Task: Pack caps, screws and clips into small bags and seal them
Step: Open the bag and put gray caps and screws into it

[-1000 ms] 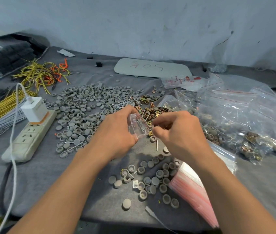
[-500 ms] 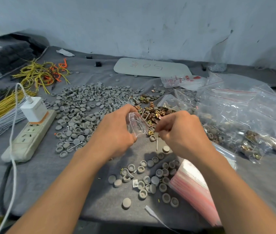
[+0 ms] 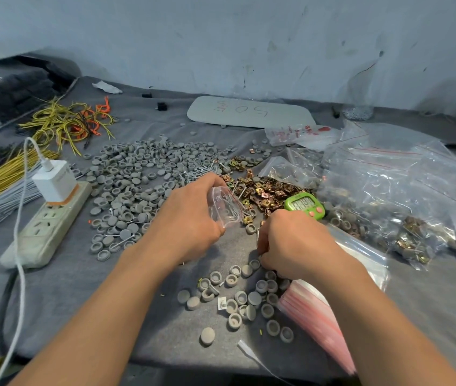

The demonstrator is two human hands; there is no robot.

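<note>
Soft even daylight, sharp centre, bowed edges

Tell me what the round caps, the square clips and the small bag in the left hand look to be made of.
Round caps: likely moulded plastic or rubber, matte grey, hollow backs.
Square clips: apparently stamped metal, brassy, glinting plating.
Small bag in the left hand: thin clear plastic film, glossy, contents showing through.

left hand (image 3: 185, 218): bare | right hand (image 3: 293, 240): bare | forearms: bare, no sleeves visible

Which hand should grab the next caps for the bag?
Right. The right hand is down at the loose caps, while the left hand holds the small bag up.
</note>
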